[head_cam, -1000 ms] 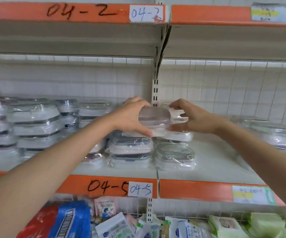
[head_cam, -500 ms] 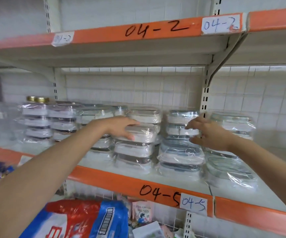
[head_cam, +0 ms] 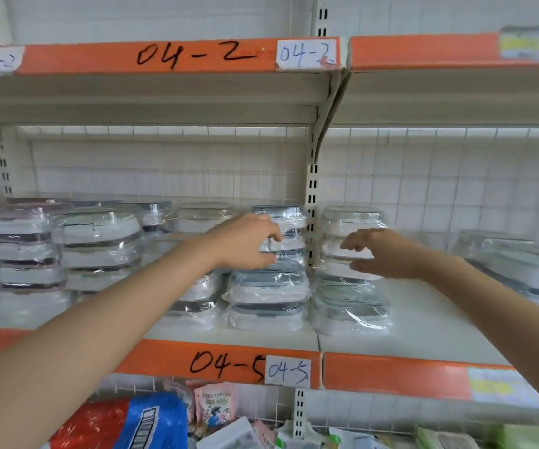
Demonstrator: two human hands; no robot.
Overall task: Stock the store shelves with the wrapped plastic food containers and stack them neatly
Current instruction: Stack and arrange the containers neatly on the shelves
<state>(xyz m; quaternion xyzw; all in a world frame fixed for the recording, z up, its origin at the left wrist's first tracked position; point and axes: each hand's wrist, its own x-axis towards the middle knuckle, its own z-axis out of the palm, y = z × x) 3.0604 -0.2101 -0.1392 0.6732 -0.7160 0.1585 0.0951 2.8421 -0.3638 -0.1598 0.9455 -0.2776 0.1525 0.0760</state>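
Observation:
Wrapped clear plastic food containers stand in several stacks on the white shelf (head_cam: 423,322) labelled 04-5. My left hand (head_cam: 245,244) reaches to the tall back stack (head_cam: 289,222) left of the upright post, its curved fingertips and thumb at that stack's left edge. A lower front stack (head_cam: 266,296) sits just below it. My right hand (head_cam: 385,254) hangs with loosely curved fingers in front of the stack (head_cam: 352,218) right of the post, holding nothing. Another short stack (head_cam: 349,306) stands below that hand.
More wrapped stacks fill the shelf's left side (head_cam: 99,241), and some lie at the far right (head_cam: 514,264). A slotted upright post (head_cam: 312,189) divides the bays. The shelf above (head_cam: 197,56) overhangs. Bagged goods (head_cam: 125,422) lie on the shelf below.
One second ago both hands held a wrapped container between them. It is out of them now. The view swung left, then back, and the hands sit either side of the post.

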